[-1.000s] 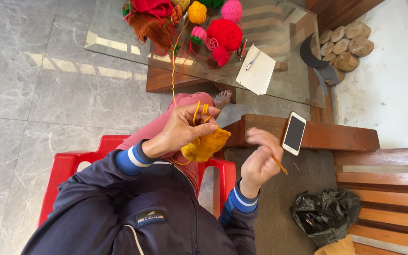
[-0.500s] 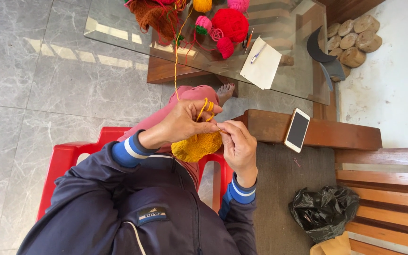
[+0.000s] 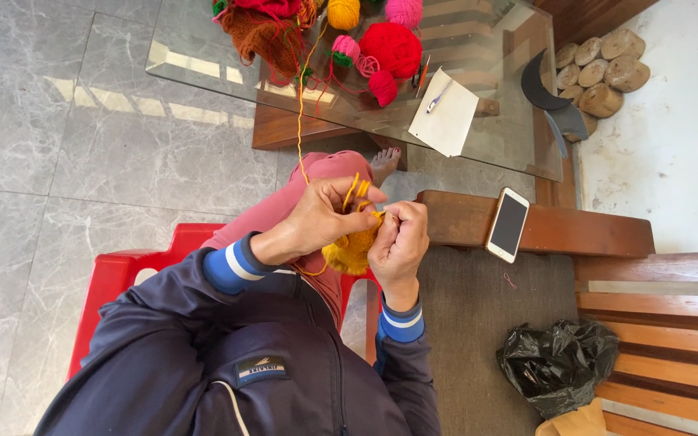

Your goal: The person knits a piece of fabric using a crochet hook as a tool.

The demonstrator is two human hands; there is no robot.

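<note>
A: What is held by the hands?

B: A yellow crocheted piece is gripped between both hands, above the lap. The left hand is closed on its upper edge, with yellow yarn wound over the fingers. The right hand is pinched shut against the same edge, touching the left hand. Whether a hook is held in the right hand cannot be told.

A: Where is the yarn led from?

B: A strand is stretched from the left hand up to a yellow ball at the far edge of the glass table.

A: What else is seen on the table?

B: A large red ball of yarn, a smaller red ball, a pink ball and a brown knitted piece are gathered near the yellow ball. A white sheet of paper with a pen on it is laid just beside the red balls.

A: And around the person?

B: A red plastic chair is sat upon. A smartphone is laid on the wooden armrest to the right, near the right hand but apart from it. A black plastic bag is placed on the grey cushion lower right. Round wood slices are piled at the upper right.
</note>
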